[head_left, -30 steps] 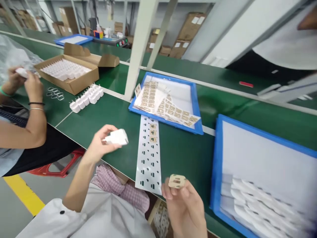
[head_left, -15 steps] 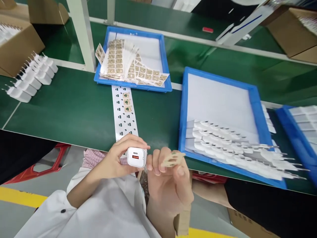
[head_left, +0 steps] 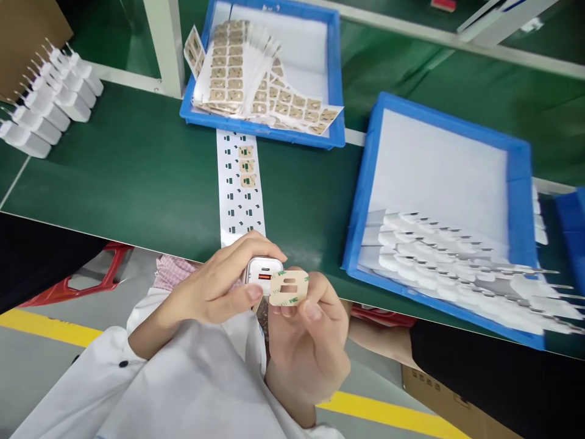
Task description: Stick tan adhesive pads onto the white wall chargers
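My left hand (head_left: 219, 283) is wrapped round a white charger (head_left: 256, 268), its end with a small slot and a red port facing up. Between the thumb and fingers of my right hand (head_left: 315, 329) is a tan adhesive sticker (head_left: 289, 288) with two cut-outs and green 3M print. The sticker overlaps the lower right edge of the charger's port end; whether they touch, I cannot tell. Beyond my hands lies a white backing strip (head_left: 237, 207) with several tan stickers on it.
A blue tray (head_left: 340, 79) at the back holds sticker sheets (head_left: 228, 61). Rows of white chargers lie in the right blue tray (head_left: 521, 183); more chargers (head_left: 59, 91) stand at the left. Another person's arm (head_left: 384, 338) is at the right, below the table edge.
My right hand has turned the sticker to face the camera and brought it left against or over the charger's edge. The view has shifted, moving the trays up and outward.
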The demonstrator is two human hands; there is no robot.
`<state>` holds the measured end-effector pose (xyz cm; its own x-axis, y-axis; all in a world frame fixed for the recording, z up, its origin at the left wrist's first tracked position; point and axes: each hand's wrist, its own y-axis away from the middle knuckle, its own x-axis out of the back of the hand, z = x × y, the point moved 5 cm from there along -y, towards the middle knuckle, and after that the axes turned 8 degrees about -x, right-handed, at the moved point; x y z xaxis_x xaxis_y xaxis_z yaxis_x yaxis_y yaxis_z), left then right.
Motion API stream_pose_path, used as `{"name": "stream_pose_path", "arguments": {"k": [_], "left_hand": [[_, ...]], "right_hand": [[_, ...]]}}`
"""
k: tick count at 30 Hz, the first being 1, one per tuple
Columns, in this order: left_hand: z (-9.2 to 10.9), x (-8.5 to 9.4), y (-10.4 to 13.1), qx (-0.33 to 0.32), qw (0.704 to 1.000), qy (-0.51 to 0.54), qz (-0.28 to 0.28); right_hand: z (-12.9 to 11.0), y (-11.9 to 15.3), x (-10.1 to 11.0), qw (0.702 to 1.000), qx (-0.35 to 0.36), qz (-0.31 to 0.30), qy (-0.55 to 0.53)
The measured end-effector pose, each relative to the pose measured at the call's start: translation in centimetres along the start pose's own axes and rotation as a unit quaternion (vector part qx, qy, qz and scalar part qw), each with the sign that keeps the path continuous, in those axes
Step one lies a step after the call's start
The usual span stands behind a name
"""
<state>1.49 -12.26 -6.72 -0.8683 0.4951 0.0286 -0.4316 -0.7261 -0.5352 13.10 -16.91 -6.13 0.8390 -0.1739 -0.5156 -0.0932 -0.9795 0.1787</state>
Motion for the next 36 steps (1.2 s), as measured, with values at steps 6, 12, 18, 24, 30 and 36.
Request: {"name": "stream_pose_path", "arguments": {"k": [6,12,18,24,30,36], "left_hand": [[0.6,-0.2,-0.2,-0.04,0.999,-0.009,0.001],[1.0,-0.5,-0.4,-0.045,0.999,-0.018,0.013],[1.1,-0.5,-0.4,-0.046,0.998,-0.035,0.024],[1.0,-0.6,-0.5,-0.046,0.998,-0.042,0.029],[0.8,-0.6,-0.5,-0.046,0.998,-0.035,0.025],[0.8,-0.5,-0.3,-0.039,0.998,-0.033,0.018]], "right_hand": [[-0.1,0.3,0.0,0.999,0.019,0.017,0.038],[-0.3,0.4,-0.3,0.996,0.047,0.031,0.068],[-0.3,0.3,-0.2,0.995,0.059,0.028,0.071],[-0.2,0.3,-0.1,0.993,0.057,0.047,0.097],[-0.4,0.2,-0.4,0.99,0.063,0.043,0.121],[-0.5,0.1,-0.6,0.991,0.063,0.036,0.116]]}}
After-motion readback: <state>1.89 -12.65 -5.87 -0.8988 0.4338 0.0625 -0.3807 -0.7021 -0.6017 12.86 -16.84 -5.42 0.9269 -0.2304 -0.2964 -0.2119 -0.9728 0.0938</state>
